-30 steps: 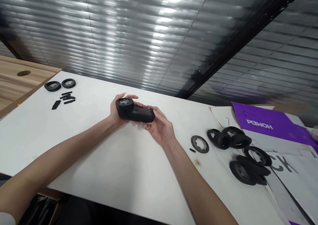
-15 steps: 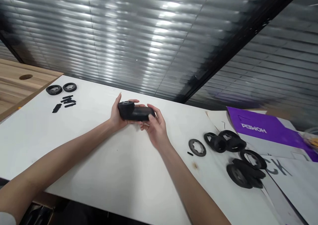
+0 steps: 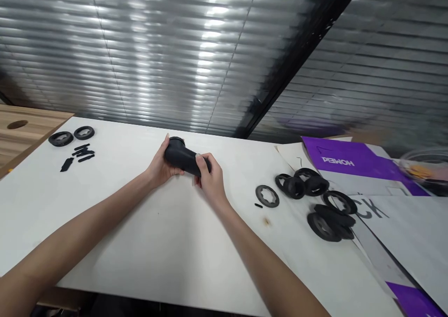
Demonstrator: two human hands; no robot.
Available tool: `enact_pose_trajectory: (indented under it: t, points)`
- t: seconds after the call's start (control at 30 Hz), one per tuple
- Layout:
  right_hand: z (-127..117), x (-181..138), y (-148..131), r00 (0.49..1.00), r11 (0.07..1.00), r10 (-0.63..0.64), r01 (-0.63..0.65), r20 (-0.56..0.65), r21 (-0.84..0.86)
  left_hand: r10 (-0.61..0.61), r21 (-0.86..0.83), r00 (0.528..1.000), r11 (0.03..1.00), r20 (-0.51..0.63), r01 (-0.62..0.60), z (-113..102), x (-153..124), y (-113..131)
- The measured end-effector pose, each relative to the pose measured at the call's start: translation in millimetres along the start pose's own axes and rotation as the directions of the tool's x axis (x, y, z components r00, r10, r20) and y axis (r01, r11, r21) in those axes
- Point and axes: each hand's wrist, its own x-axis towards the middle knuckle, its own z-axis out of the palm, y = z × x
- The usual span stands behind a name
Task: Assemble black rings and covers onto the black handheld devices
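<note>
Between my hands is a matte black handle with a wide round head point(image 3: 182, 157), held above the white table. My left hand point(image 3: 160, 165) is wrapped around the head end, its thumb up along the side and its fingertips showing underneath. At the narrower grip end, my right hand point(image 3: 213, 179) pinches the handle, thumb on top and fingers partly hidden below. Right of that hand lies a flat black ring with a notched inner edge point(image 3: 267, 196), with a small black strip point(image 3: 258, 205) beside it.
Several similar black handles with rings point(image 3: 331, 221) lie at the right, near purple-and-white printed sheets point(image 3: 338, 161). Two black rings point(image 3: 84, 132) and several small black pieces point(image 3: 84, 152) rest at the far left. Metallic blinds point(image 3: 157, 65) stand behind the white table point(image 3: 154, 256).
The handle has turned in my hands, its grip end now slanting down to the right and its head's face no longer showing. The camera view has shifted slightly.
</note>
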Motion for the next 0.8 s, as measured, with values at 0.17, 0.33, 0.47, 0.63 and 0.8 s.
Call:
enact_pose_trajectory:
  t: [0.17,0.33,0.47,0.63,0.8]
  points:
    - [1,0,-3,0.998,0.997,0.003,-0.009,-0.066,-0.078,0.034,-0.063,0.998,0.997,-0.059,-0.038,1,0,3]
    - [1,0,-3,0.993,0.993,-0.006,-0.008,-0.121,-0.119,0.063,-0.027,0.995,0.997,-0.083,-0.065,2,2,1]
    - [0,-2,-3,0.993,0.990,-0.002,-0.015,-0.115,-0.140,0.059,0.003,0.997,0.998,-0.048,-0.059,0,4,-1]
    - [0,-1,-2,0.995,0.984,0.003,-0.021,-0.101,-0.177,0.059,0.003,0.998,0.998,-0.037,-0.059,-5,7,-4]
    - [-1,-2,0,0.997,0.982,-0.051,0.039,-0.060,-0.186,0.053,-0.038,0.997,0.998,-0.056,-0.055,-8,10,-4]
